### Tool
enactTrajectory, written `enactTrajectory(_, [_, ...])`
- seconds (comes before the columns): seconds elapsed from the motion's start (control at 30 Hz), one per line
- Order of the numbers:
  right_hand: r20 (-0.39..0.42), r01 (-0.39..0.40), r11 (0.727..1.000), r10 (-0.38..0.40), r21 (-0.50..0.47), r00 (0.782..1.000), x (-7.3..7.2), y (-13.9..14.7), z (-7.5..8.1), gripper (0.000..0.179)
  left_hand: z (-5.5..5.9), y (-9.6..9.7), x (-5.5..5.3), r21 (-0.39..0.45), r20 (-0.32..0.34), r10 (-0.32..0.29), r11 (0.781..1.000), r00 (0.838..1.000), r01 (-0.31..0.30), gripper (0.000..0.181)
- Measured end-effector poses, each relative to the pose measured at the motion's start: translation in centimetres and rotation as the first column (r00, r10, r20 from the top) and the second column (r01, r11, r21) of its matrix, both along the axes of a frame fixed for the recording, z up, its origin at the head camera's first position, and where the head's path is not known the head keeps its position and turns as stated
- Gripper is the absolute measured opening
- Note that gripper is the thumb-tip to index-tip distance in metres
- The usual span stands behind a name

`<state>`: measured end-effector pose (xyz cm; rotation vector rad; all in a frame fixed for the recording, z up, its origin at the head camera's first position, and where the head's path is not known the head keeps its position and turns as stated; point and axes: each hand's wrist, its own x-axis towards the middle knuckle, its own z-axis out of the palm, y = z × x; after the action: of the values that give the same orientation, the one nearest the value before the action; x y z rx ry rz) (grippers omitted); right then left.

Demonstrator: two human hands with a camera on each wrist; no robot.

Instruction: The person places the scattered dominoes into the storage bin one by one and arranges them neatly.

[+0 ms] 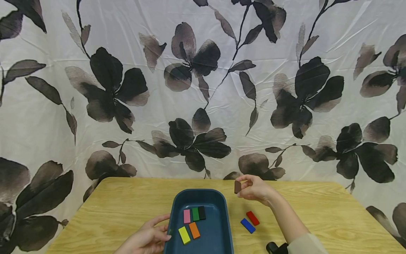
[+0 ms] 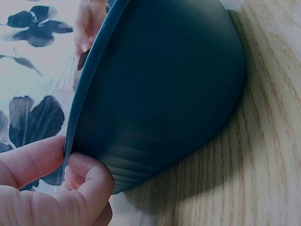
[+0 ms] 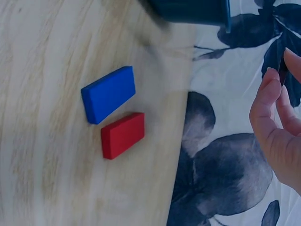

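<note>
Five blocks lie in the tray, its side pinched by the left hand. Right hand, fingers barely parted, pinches the brown block, raised right of the tray. We judge mid-carry; next likely calls for swinging left, then loosening.

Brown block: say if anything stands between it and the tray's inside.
Only the raised right side of the tray; the brown block, pinched by the right hand, is outside. The red block and blue block lie lower in the head view, off that path.
</note>
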<state>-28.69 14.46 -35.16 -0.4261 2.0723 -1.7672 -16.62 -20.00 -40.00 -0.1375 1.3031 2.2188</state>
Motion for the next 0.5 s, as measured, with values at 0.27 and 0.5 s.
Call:
enactTrajectory(0.27, [-0.016, -0.033, 0.999, 0.034, 0.033, 0.999, -0.1, -1.0, 0.6, 0.055, -0.1, 0.3, 0.0, -0.004, -0.012, 0.009, 1.0, 1.0, -0.009, 0.077])
enactTrajectory(0.5, [-0.015, -0.09, 0.996, 0.091, 0.024, 0.996, -0.1, -2.7, 0.7, 0.055, -0.2, 0.2, 0.0, -0.004, -0.021, -0.007, 1.0, 1.0, 0.007, 0.076])
